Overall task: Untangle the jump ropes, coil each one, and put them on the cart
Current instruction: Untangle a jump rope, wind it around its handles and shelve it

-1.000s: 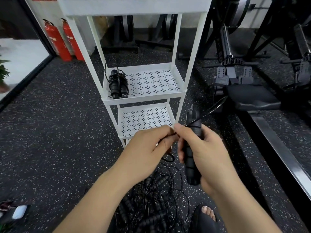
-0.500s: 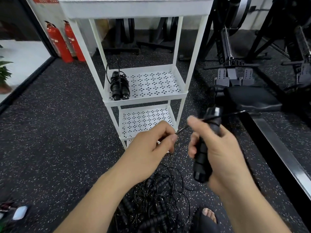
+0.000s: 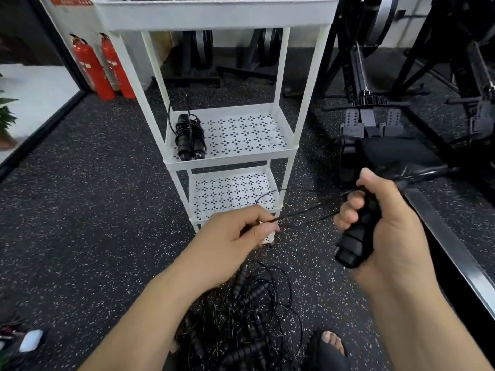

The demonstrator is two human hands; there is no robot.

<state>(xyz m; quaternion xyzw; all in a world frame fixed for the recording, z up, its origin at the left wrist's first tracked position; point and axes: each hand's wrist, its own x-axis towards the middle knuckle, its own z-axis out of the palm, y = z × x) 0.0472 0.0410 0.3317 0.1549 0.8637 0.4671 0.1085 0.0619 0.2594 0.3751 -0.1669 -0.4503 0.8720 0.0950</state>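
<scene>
A speckled black gym floor (image 3: pixel 80 210) carries a white three-tier cart (image 3: pixel 289 153), one coiled jump rope (image 3: pixel 188 139) already on its middle shelf, beyond both hands. The right hand (image 3: pixel 388 223) is closed around a black rope handle (image 3: pixel 356 236); the left hand (image 3: pixel 235 234) pinches its thin cord (image 3: pixel 302 211) taut between them. Below the hands lies the tangled pile (image 3: pixel 241 317). This looks like the coiling step; next, I'd guess, comes winding the cord around the handle.

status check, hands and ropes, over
Right hand gripping black handle; left hand pinching its cord. One coiled rope on cart middle shelf. Tangled pile on floor underneath.
</scene>
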